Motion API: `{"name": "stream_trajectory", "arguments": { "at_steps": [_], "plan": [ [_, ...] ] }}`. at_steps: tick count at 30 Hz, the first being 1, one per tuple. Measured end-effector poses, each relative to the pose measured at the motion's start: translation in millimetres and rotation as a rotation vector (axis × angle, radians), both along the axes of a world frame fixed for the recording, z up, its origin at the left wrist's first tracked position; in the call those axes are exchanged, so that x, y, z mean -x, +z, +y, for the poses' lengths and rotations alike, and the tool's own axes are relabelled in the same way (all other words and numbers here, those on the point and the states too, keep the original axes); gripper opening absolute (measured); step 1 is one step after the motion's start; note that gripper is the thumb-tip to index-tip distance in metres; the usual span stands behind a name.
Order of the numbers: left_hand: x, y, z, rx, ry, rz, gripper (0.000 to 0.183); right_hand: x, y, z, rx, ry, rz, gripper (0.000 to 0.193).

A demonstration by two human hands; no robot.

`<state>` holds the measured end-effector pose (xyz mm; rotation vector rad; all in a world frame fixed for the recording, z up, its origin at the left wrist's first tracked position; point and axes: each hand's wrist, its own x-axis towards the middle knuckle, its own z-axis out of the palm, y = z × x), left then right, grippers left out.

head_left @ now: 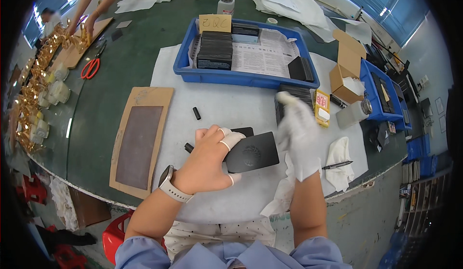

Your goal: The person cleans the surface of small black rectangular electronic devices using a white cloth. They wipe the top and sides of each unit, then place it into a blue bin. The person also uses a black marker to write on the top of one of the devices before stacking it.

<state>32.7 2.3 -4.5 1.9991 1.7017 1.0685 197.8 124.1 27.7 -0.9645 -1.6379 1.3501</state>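
Observation:
My left hand (205,160), with finger cots on some fingers and a watch on its wrist, pinches a black card (260,154) by its left edge. The card is tilted and bears a faint round emblem. Behind it shows the edge of another dark card (247,131); whether that one is held too I cannot tell. My right hand (300,131), in a white glove, is smeared by motion beside a stack of black cards (300,94). Its fingers reach over the stack's near left side, and their grip is unclear.
Ahead stands a blue tray (251,79) with stacked black cards. A sanding-like dark sheet on cardboard (140,146) lies left. Rightward are a yellow box (321,107), a bottle (354,114) and a pen on a cloth (338,165). Another person's hands (87,25) work at far left.

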Motion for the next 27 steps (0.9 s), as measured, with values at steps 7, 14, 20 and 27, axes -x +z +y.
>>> {"name": "stream_trajectory", "arguments": {
  "at_steps": [7,14,20,27],
  "plan": [
    [5,1,-1,0.060,-0.064,-0.009,0.064,-7,-1,13,0.215,-0.077,0.033,0.028],
    [6,3,0,-0.021,0.050,0.033,0.067,4,-23,-10,-0.011,0.346,0.077,0.033],
    [8,-8,5,-0.004,0.379,0.169,0.100,13,-20,-11,-0.006,-0.016,0.101,0.041],
    [-3,-8,3,-0.074,0.452,0.058,0.129,17,-26,-21,-0.123,0.101,-0.043,0.052]
  ]
}}
